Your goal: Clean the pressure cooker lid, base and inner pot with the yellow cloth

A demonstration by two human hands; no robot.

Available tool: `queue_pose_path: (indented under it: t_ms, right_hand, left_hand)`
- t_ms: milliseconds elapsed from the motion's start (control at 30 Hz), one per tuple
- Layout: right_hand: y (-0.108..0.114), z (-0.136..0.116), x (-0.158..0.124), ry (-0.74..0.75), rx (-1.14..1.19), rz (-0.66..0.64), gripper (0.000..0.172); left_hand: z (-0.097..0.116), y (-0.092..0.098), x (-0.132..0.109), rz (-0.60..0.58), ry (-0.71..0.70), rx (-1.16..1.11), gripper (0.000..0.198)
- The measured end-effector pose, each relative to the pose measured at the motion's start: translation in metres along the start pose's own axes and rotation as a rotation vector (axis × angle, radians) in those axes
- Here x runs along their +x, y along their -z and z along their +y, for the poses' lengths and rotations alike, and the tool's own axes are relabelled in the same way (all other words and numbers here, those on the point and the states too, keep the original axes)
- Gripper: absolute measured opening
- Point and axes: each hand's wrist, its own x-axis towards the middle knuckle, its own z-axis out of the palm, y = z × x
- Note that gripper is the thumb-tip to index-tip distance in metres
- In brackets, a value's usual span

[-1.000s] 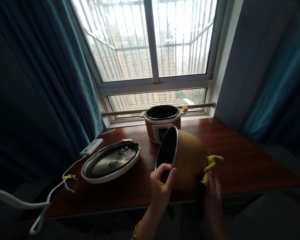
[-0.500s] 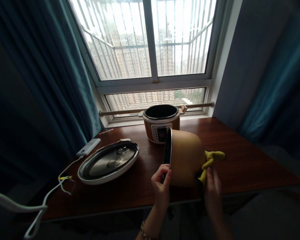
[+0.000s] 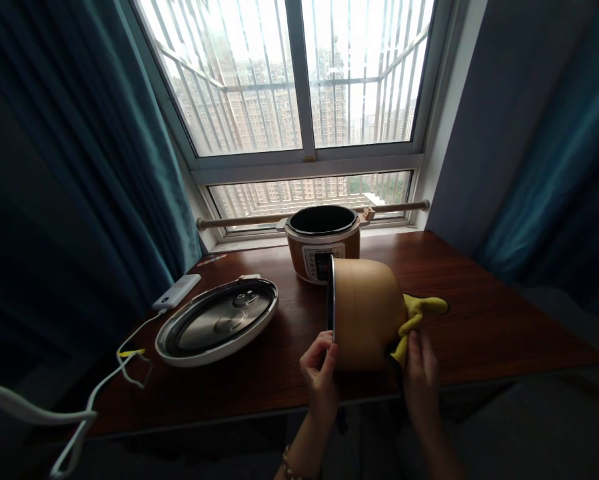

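Observation:
A gold-coloured inner pot [image 3: 366, 313] is tipped on its side above the front of the table, its dark mouth facing left. My left hand [image 3: 320, 370] pinches the pot's rim at the lower left, thumb outside. At the pot's base on the right, my right hand [image 3: 420, 370] presses a bunched yellow cloth [image 3: 415, 319] against it; the fingers are closed on the cloth. Behind the pot stands the electric cooker body [image 3: 302, 253], lidless, with a dark interior and a control panel partly covered by the pot. To the left lies the cooker lid [image 3: 224, 323], inner side up.
A white power bank [image 3: 179, 291] with a white cable [image 3: 99, 387] lies at the left of the brown wooden table [image 3: 479, 313]. A pole [image 3: 404, 209] crosses in front of the window behind the cooker. Blue curtains [image 3: 104, 133] hang at both sides.
The inner pot has turned slightly and shifted a little left, so less of its mouth shows. The cloth and my right hand have moved slightly left with it.

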Motion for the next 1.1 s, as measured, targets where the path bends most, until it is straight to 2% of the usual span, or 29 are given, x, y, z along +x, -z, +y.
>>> queue_pose_path:
  t_ms: [167, 333, 400, 567, 667, 767, 833, 967, 1033, 1100]
  right_hand:
    - [0.000, 0.002, -0.001, 0.036, -0.077, 0.012, 0.061]
    - [0.001, 0.008, -0.003, 0.135, -0.211, 0.044, 0.057]
    - [0.001, 0.012, -0.005, 0.254, -0.294, 0.069, 0.053]
    - [-0.011, 0.015, -0.023, 0.665, -0.546, 0.097, 0.037]
    - [-0.025, 0.001, -0.038, 0.893, -0.638, -0.016, 0.025]
    - [-0.032, -0.021, -0.041, 1.030, -0.653, -0.180, 0.025]
    - [-0.028, -0.032, -0.031, 1.038, -0.662, -0.210, 0.025]
    - [-0.010, -0.036, -0.002, 0.892, -0.677, -0.060, 0.026]
    - [-0.006, -0.036, 0.002, 0.806, -0.645, 0.002, 0.030]
    - [-0.005, -0.037, -0.003, 0.793, -0.624, 0.002, 0.030]
  left_hand:
    - [-0.005, 0.002, -0.002, -0.010, 0.013, -0.088, 0.035]
    - [-0.008, 0.001, -0.006, 0.032, 0.016, -0.135, 0.035]
    - [-0.009, 0.002, -0.008, 0.021, 0.014, -0.124, 0.034]
    - [-0.012, 0.008, -0.015, -0.045, -0.004, -0.059, 0.026]
    - [-0.013, 0.014, -0.019, -0.115, -0.027, -0.022, 0.021]
    - [-0.014, 0.021, -0.023, -0.137, -0.051, 0.021, 0.016]
    - [-0.015, 0.026, -0.026, -0.141, -0.078, 0.066, 0.014]
    - [-0.017, 0.033, -0.034, -0.205, -0.193, 0.149, 0.012]
    - [-0.021, 0.033, -0.039, -0.254, -0.267, 0.171, 0.012]
    - [-0.027, 0.034, -0.043, -0.296, -0.343, 0.201, 0.011]
